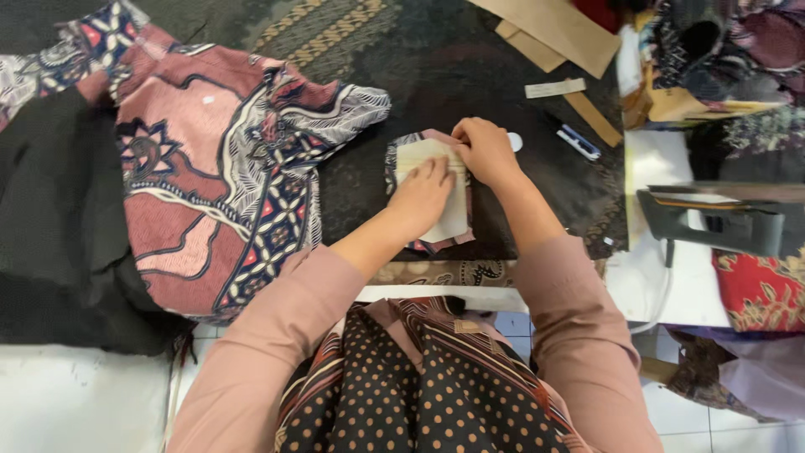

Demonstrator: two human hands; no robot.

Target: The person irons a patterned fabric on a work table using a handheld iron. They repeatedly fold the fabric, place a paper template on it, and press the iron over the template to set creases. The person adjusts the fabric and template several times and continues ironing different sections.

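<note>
My left hand (pixel 421 198) lies flat, fingers spread, pressing a cream card pattern piece (pixel 422 155) onto a small patterned fabric cutout (pixel 401 144) in the middle of the dark table. My right hand (pixel 485 151) is curled at the top right corner of the same card, pinching the card and the pink fabric edge there. The card's lower part shows under my left palm near the table's front edge. Both sleeves are dusty pink.
A large pink batik cloth (pixel 210 176) and black cloth (pixel 50 226) lie left. Brown paper patterns (pixel 558 29), a white chalk disc (pixel 515 142) and a blue-white marker (pixel 579 141) lie behind. A grey tool (pixel 713 220) sits on the white surface right.
</note>
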